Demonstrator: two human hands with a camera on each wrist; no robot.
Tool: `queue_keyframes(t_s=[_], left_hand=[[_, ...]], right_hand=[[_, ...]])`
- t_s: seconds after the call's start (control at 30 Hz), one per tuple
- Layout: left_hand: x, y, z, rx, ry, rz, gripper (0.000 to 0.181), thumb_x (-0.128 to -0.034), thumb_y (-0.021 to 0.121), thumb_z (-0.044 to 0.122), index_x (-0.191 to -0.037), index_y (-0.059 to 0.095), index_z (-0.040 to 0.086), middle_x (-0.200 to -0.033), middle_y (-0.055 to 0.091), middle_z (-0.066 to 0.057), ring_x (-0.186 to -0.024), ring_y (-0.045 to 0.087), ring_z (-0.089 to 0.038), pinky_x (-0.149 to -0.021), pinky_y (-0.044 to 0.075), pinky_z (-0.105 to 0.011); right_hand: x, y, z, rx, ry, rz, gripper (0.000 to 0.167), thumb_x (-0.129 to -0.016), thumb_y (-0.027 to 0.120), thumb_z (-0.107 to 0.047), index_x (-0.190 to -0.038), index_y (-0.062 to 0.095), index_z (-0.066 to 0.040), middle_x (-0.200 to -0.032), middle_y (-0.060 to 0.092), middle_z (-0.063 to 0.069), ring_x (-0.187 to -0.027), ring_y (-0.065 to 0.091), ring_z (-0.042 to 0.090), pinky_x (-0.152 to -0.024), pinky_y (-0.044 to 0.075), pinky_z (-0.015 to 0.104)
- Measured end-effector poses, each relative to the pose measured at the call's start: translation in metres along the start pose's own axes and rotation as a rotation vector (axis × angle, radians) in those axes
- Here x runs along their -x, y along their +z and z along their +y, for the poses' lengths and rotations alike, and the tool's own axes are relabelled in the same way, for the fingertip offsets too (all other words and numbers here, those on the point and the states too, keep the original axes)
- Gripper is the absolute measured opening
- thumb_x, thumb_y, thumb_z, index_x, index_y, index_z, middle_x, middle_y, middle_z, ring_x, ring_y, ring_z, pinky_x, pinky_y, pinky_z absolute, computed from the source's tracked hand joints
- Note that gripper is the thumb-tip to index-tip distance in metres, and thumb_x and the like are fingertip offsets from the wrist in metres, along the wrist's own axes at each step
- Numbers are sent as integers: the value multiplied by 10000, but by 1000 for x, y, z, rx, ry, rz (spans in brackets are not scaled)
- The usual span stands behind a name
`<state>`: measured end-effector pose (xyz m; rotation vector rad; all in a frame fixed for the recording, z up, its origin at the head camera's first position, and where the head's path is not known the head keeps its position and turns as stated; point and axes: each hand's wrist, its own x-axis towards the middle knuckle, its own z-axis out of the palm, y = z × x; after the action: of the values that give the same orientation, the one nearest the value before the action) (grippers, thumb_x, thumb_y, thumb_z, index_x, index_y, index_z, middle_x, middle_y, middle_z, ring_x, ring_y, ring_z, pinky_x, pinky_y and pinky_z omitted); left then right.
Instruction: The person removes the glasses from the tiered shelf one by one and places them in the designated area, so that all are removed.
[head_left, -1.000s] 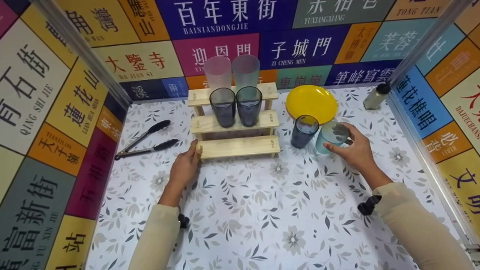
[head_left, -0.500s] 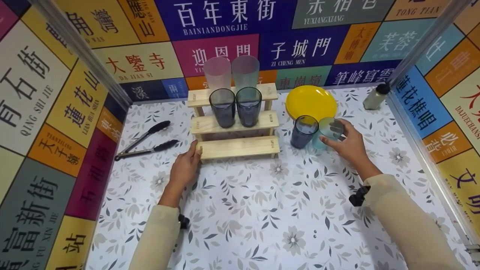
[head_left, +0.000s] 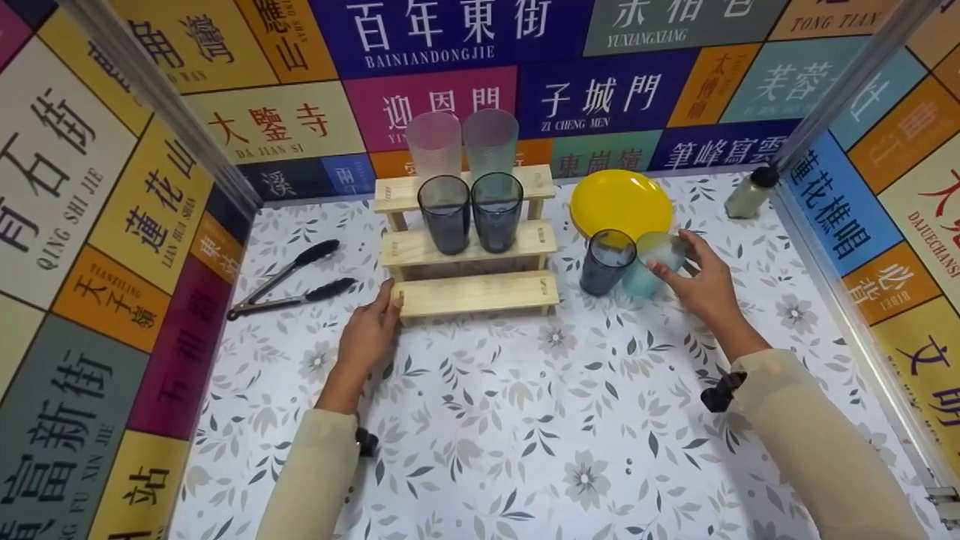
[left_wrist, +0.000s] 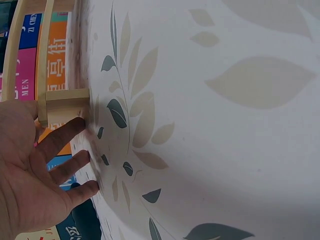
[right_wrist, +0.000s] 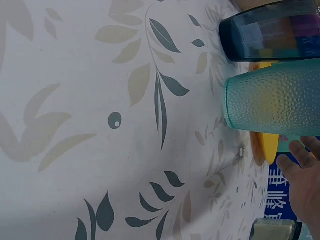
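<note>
Now the green cup (head_left: 641,283) stands nearer the dark cup (head_left: 601,274), right hand (head_left: 703,279) spread alongside, left hand (head_left: 367,330) spread at the rack (head_left: 476,294).

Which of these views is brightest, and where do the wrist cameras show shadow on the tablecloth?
Head view: brightest, the tablecloth mostly evenly lit; left wrist view: dimmer, soft shadow toward the lower right; right wrist view: also dim, soft shadow along the bottom, yet the teal cup shows its bumpy texture.
</note>
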<state>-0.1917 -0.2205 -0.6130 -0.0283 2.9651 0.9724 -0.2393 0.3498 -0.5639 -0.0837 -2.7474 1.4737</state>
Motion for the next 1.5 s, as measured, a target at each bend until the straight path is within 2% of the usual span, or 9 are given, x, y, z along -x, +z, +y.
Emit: queue_keyframes(t_s=[0.13,0.33,0.5,0.63,1.1,1.3,1.4,1.5], left_hand=[[1,0,-1,2,0,1,576,-1198,459,455,-1734,400,253,-1298,757,-302,-1270,683,-527,-1064,522,-689],[2,0,-2,7,-17,-28,601,-1199,437,486,-1747,371,250,-1299,758,-284,-1304,670,-509,-1064,528,-675],[2,1,-3,16,-14,-24,599,-1197,439,489,-1743,382,247,-1377,733,-290,-1324,663,-509,-1067,523,-686],[2,1,-3,21,-10,-24,593,-1198,440,484,-1742,385,252,-1354,742,-281,-1313,666,-504,-1060,524,-684],[1,-1,-2,8,6,-6,572,-1196,477,426,-1737,398,255,-1208,777,-263,-1230,699,-499,-1019,537,-666],[2,0,-1,11,18,12,571,-1197,468,446,-1730,411,246,-1278,770,-277,-1265,685,-508,-1049,531,-683],[3,0,-1,16,11,11,572,-1196,470,455,-1729,413,254,-1342,754,-275,-1292,676,-505,-1072,523,-684],[3,0,0,17,4,8,573,-1195,474,448,-1730,409,253,-1377,744,-267,-1303,670,-501,-1079,520,-685]], right_hand=[[0,0,-12,-20,-77,66,963,-998,835,-462,-1750,327,-138,-1745,454,150,-1627,429,359,-1330,348,560],[-4,7,-40,-3,-219,128,942,-941,902,-372,-1713,412,-143,-1690,513,122,-1598,473,324,-1342,349,484],[-8,21,-65,66,-323,123,936,-923,916,-388,-1695,444,-147,-1660,544,128,-1569,512,341,-1311,390,544],[-9,34,-84,72,-374,91,964,-906,931,-406,-1697,445,-146,-1665,541,138,-1554,522,371,-1297,405,575],[-21,81,-143,44,-458,-19,1072,-813,992,-486,-1668,472,-101,-1594,581,163,-1504,564,342,-1227,491,579],[-25,105,-164,58,-430,-87,1117,-823,979,-519,-1679,429,-57,-1595,580,169,-1506,560,326,-1238,498,495],[-28,117,-172,62,-434,-107,1123,-828,973,-527,-1669,426,-21,-1595,586,174,-1495,564,346,-1234,499,510],[-31,126,-180,69,-425,-114,1130,-822,958,-581,-1663,438,-34,-1580,606,167,-1466,587,352,-1223,505,528]])
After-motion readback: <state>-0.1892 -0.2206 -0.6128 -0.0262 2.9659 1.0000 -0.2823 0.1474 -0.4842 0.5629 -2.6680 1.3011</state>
